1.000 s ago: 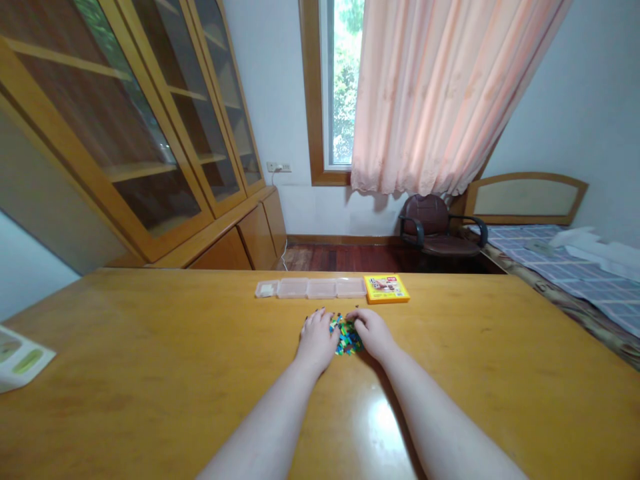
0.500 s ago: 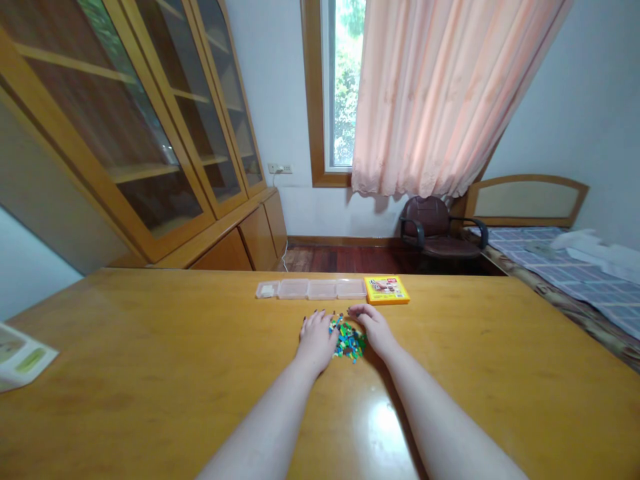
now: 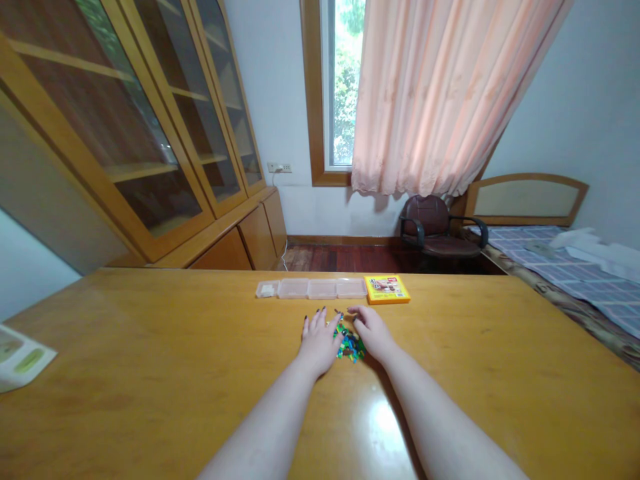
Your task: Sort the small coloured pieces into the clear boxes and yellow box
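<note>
A small heap of toy building bricks (image 3: 351, 349), in green, blue, yellow, white and brown, lies on the wooden table between my hands. My left hand (image 3: 320, 341) rests palm down along the heap's left side. Its fingers are spread, and the thumb reaches over the bricks. On the opposite side my right hand (image 3: 375, 331) curves around the heap's far right edge, with index finger and thumb apart. I see nothing held in either hand. A few loose bricks sit between the fingertips at the heap's far end, and the hands cover part of the pile.
Beyond the hands stands a row of clear plastic trays (image 3: 322, 289), the leftmost containing something white. A yellow box (image 3: 388, 290) adjoins them on the right. A white object (image 3: 25, 359) is at the table's left edge. Past the table are a chair (image 3: 433, 227) and a bed (image 3: 550, 247).
My left hand's fingers have spread wider, the thumb moving over the bricks. My right hand's thumb has separated from its index finger. The heap looks slightly more gathered.
</note>
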Available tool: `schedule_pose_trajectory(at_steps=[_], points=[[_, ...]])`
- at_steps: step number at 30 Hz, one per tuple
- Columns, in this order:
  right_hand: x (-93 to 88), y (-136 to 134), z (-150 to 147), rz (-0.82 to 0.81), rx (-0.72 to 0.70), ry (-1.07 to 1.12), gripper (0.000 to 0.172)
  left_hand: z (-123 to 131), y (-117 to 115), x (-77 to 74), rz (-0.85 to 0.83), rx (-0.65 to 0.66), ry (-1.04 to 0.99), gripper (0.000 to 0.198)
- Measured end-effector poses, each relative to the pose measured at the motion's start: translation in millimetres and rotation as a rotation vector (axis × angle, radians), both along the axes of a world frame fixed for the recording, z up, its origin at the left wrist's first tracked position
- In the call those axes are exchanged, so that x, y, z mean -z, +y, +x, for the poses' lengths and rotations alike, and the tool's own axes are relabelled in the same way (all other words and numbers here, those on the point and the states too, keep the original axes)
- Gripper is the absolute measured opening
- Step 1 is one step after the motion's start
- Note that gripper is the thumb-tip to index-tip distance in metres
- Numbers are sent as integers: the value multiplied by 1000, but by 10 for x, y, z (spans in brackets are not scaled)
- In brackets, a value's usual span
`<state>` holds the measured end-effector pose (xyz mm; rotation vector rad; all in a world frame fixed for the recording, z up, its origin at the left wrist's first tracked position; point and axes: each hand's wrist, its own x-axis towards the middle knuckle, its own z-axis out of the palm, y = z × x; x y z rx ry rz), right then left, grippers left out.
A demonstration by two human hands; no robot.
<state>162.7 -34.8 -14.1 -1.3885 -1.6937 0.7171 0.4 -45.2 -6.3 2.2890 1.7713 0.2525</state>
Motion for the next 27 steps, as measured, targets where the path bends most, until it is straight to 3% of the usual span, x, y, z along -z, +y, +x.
schedule_pose_trajectory(at_steps=[5, 10, 15, 18, 21, 24, 27], points=[[-32, -71, -37, 17, -189, -232, 43, 8, 12, -21, 43, -62, -85, 40], [-39, -48, -39, 42, -75, -306, 40, -7, 3, -12, 61, -8, -99, 45], [-77, -18, 9, 70, 109, -208, 31, -12, -12, 3, 35, 16, -35, 43], [-104, -36, 22, 64, 91, -86, 25, -5, 2, -8, 55, -64, -16, 43], [-118, -62, 9, 36, 15, -27, 38, -6, 13, -32, 112, -97, -44, 43], [-111, -71, -7, 18, -52, -36, 42, -17, 9, -67, 161, -55, -103, 38], [-89, -56, -11, -3, -10, -61, 40, -28, -3, -95, 164, 9, -136, 33]])
